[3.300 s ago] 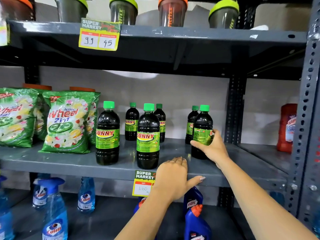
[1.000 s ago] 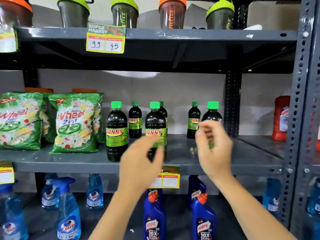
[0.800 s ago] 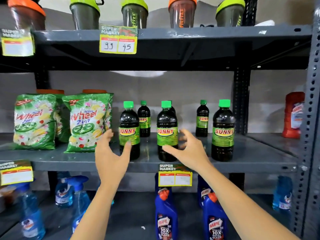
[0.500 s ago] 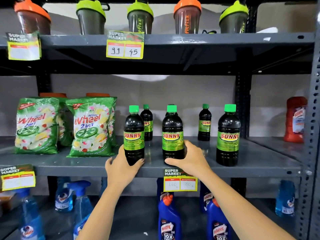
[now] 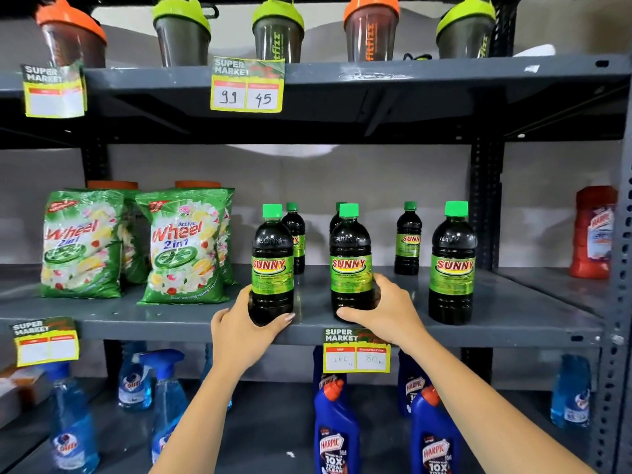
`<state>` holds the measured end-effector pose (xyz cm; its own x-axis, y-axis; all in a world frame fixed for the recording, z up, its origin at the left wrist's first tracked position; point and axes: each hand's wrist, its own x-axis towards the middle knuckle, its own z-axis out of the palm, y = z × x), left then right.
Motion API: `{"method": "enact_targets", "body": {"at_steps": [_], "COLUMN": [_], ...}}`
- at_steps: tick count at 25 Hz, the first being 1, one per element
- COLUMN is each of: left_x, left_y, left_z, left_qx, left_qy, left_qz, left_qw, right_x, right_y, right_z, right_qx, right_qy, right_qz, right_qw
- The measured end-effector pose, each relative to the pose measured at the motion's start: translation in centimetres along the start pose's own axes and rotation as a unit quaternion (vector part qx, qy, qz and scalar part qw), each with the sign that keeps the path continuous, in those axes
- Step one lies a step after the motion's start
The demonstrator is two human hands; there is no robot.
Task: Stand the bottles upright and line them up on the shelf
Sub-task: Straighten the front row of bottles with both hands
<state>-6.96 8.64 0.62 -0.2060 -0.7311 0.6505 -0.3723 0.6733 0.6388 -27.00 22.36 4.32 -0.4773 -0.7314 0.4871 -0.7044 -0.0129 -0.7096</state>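
Observation:
Three large dark Sunny bottles with green caps stand upright along the front of the grey middle shelf (image 5: 513, 316). My left hand (image 5: 244, 328) wraps the base of the left bottle (image 5: 272, 265). The middle bottle (image 5: 350, 265) is held low down by my right hand (image 5: 386, 309). Untouched, the right bottle (image 5: 453, 265) stands apart from both hands. Behind them, three smaller Sunny bottles stand upright near the back wall: one (image 5: 297, 234) and another (image 5: 337, 217) are partly hidden, the third (image 5: 408, 239) is in full view.
Green Wheel detergent bags (image 5: 184, 248) stand left of the bottles. A red Harpic bottle (image 5: 593, 234) sits on the neighbouring shelf at right. Shaker cups (image 5: 278, 32) line the top shelf. Blue spray bottles (image 5: 164, 401) and blue Harpic bottles (image 5: 337, 429) fill the shelf below.
My right hand let go of the right bottle. Both hands moved left and closed on the bases of the left and middle bottles. The view drew closer.

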Motion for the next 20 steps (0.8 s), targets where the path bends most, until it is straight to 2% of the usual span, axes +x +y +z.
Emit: {"method": "enact_targets", "body": {"at_steps": [10,12,14,15,16,17,18,19,20], "left_x": [0.5,0.3,-0.9,-1.9,-3.0,-3.9,-4.7,-5.1,-5.2], "left_y": [-0.1,0.0,1.0,2.2,3.6,5.0,6.6,7.6,8.6], "left_z": [-0.1,0.2,0.6,0.9,1.4,2.1,2.9,4.0,5.0], "left_qx": [0.042,0.063,0.036,0.002,-0.029,-0.052,-0.068,-0.083,-0.094], "left_qy": [-0.058,-0.022,0.116,0.187,0.218,0.206,0.164,0.109,0.059], "left_qz": [0.013,0.031,0.075,0.129,0.184,0.227,0.233,0.206,0.162], "left_qw": [0.997,0.997,0.990,0.974,0.958,0.950,0.956,0.969,0.981], "right_x": [-0.4,-1.3,-2.9,-3.7,-4.3,-4.5,-4.4,-4.2,-4.0], "right_y": [0.0,-0.1,0.0,0.2,0.7,1.4,2.3,3.3,4.1], "right_z": [0.1,-0.3,-1.2,-2.1,-3.1,-4.4,-5.7,-6.9,-7.8], "right_qx": [-0.026,-0.015,0.023,0.036,0.030,0.014,-0.004,-0.019,-0.031], "right_qy": [0.006,0.009,0.112,0.198,0.286,0.357,0.395,0.396,0.359], "right_qz": [0.011,0.014,-0.056,-0.114,-0.158,-0.173,-0.162,-0.125,-0.070], "right_qw": [1.000,1.000,0.992,0.973,0.945,0.918,0.904,0.910,0.930]}}
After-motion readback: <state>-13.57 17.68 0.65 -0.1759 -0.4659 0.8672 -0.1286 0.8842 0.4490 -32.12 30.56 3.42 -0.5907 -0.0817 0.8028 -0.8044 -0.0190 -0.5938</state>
